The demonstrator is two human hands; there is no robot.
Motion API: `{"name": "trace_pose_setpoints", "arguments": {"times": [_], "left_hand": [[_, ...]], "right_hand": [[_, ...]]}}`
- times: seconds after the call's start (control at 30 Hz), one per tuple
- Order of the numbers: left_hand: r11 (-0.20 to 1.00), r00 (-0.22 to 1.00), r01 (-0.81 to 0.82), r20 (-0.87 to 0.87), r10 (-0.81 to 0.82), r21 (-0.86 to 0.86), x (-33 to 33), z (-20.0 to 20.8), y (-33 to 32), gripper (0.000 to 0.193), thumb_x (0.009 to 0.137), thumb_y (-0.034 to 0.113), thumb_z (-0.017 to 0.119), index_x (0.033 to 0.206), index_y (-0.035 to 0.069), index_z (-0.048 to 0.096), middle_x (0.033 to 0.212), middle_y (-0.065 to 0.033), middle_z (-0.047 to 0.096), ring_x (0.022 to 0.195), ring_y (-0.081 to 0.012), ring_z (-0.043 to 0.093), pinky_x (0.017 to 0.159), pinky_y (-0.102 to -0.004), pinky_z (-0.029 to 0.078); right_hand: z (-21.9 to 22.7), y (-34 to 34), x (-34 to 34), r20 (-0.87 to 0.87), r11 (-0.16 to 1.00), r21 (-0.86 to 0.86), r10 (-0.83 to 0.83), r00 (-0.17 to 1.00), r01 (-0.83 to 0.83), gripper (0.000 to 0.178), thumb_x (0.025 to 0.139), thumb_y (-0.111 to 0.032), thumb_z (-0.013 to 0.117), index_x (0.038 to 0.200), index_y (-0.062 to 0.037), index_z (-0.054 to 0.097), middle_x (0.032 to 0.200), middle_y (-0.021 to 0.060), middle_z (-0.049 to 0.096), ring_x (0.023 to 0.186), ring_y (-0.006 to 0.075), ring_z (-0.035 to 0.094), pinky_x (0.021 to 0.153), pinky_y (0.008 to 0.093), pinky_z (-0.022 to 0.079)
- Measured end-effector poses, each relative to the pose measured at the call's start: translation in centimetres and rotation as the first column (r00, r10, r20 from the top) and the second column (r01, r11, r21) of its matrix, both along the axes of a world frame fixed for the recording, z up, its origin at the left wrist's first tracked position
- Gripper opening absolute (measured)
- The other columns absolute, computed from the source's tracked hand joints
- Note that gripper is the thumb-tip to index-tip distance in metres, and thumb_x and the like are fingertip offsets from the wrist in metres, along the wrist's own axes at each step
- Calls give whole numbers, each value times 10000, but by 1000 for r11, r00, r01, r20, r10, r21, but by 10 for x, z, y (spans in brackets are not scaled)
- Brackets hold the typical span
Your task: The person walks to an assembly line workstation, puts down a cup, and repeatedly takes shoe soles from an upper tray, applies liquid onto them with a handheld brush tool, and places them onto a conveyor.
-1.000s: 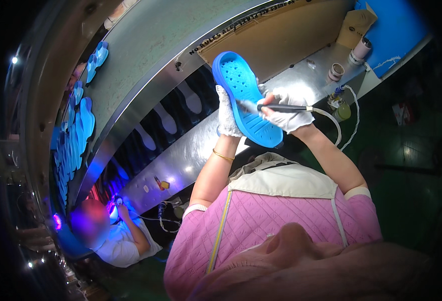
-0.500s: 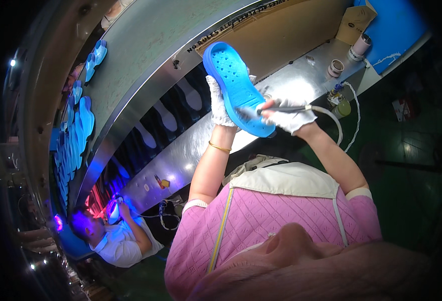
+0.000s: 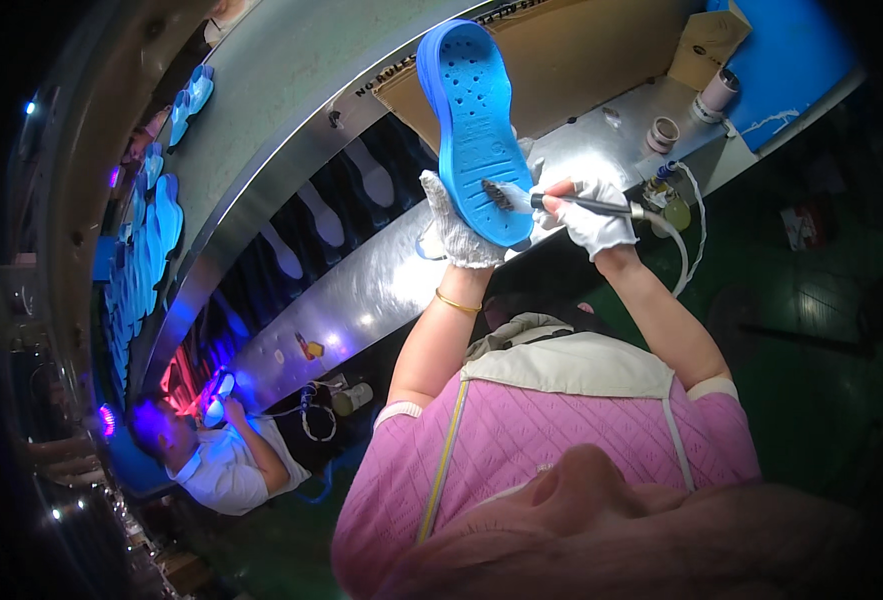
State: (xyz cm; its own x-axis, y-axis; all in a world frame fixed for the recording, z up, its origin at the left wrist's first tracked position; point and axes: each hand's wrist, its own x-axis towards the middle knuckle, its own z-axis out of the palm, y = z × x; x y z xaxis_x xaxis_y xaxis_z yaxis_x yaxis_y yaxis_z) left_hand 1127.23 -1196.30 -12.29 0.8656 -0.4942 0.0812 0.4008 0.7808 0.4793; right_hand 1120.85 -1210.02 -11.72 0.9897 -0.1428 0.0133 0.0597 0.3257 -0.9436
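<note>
My left hand (image 3: 461,232), in a white knit glove, is closed around the lower end of a blue shoe sole (image 3: 479,110). The sole stands tilted up, its dimpled and grooved inner face turned to me. In my right hand (image 3: 593,215), gloved with bare fingertips, is a brush (image 3: 521,196) with a dark handle, gripped like a pen. Its bristles touch the sole's inner face near the lower end. A pale hose (image 3: 673,245) runs from the back of the handle.
Ahead lies a metal ledge (image 3: 361,310) below a curved conveyor (image 3: 291,85) carrying several blue soles (image 3: 166,215). A cardboard box (image 3: 561,70), a small cup (image 3: 662,134) and a pink-white container (image 3: 716,95) stand farther right. At left, a co-worker (image 3: 226,465) holds another sole.
The sole has moved up and turned more upright in my left hand. My right hand has shifted slightly, and the brush's bristles now show clearly instead of blurred.
</note>
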Motion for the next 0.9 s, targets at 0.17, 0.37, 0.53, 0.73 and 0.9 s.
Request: {"name": "trace_pose_setpoints", "arguments": {"times": [0.17,0.37,0.53,0.73,0.9], "left_hand": [[990,996,94,13,-93,-101,16,8,18,862,766,661,455,1381,85,274,1370,-185,348,1247,-371,352,1054,-502,262],[976,988,149,0,-151,-156,38,22,48,870,759,629,492,1380,62,266,1369,-217,332,1243,-402,343,1059,-510,252],[964,967,249,81,-242,-96,74,12,83,869,765,628,484,1382,59,260,1362,-228,336,1231,-405,360,1050,-513,270],[916,925,372,-25,-380,-153,98,13,99,793,814,581,450,1373,46,275,1348,-230,348,1219,-354,397,995,-471,374],[914,914,405,-14,-405,-33,113,11,98,821,816,589,439,1369,11,256,1326,-261,365,1192,-399,417,987,-506,368]], "right_hand": [[-7,41,-4,319,985,-157,121,940,-73,66,782,56,583,818,2,593,759,83,619,690,125,596,628,242,480],[-8,49,23,153,999,-17,46,987,-44,79,778,34,611,840,-12,598,864,86,630,757,139,603,698,251,490],[-7,76,36,102,970,-80,237,966,-229,95,734,33,645,817,2,611,881,95,633,780,124,589,717,256,477],[-13,89,51,150,965,-243,136,979,-97,105,734,6,656,823,-24,609,913,85,623,805,133,590,724,246,467],[-17,88,49,117,944,-207,285,951,-257,86,691,23,655,754,-21,617,777,66,617,738,134,586,671,255,465]]}}
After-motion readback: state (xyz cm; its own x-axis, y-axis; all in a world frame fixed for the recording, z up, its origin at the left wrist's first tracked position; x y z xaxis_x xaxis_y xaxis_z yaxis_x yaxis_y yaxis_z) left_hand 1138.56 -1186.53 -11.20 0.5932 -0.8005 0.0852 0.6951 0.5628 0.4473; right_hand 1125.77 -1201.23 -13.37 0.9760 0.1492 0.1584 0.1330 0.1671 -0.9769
